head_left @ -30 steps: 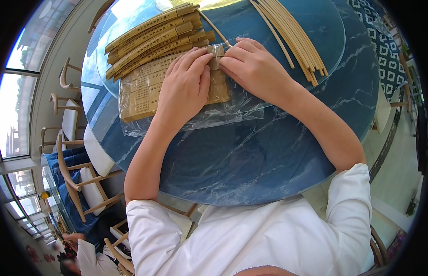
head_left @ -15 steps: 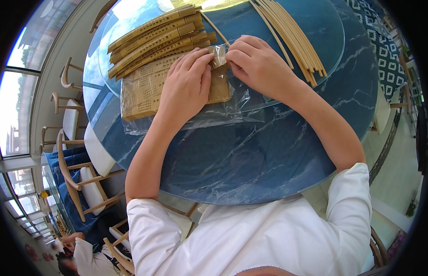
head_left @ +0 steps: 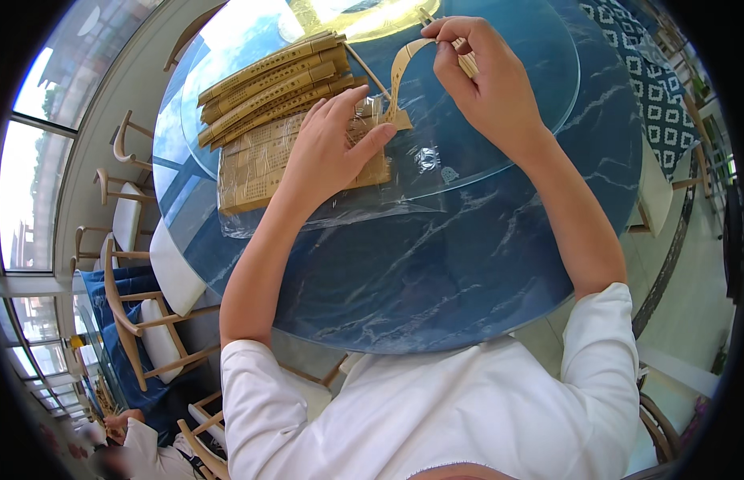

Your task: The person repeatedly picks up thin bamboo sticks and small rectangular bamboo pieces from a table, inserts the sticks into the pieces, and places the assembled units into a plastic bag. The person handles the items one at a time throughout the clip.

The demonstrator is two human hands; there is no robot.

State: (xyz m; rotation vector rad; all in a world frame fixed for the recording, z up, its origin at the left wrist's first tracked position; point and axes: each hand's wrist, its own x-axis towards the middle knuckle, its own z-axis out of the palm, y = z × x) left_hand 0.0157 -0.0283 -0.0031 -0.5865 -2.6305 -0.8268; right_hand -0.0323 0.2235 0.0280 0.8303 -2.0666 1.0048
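Four long tan paper sleeves (head_left: pixel 268 84) lie side by side on the glass turntable (head_left: pixel 540 88), just left of the clear plastic bag (head_left: pixel 324 172) that holds a flat stack of more such sleeves. One left hand (head_left: pixel 328 148) rests flat, fingers spread, on that bag. One right hand (head_left: pixel 488 80), right of the bag and above the turntable, pinches one thin tan strip (head_left: pixel 400 76) that curves down to the bag's mouth. All sit on the blue marbled tabletop (head_left: pixel 468 264).
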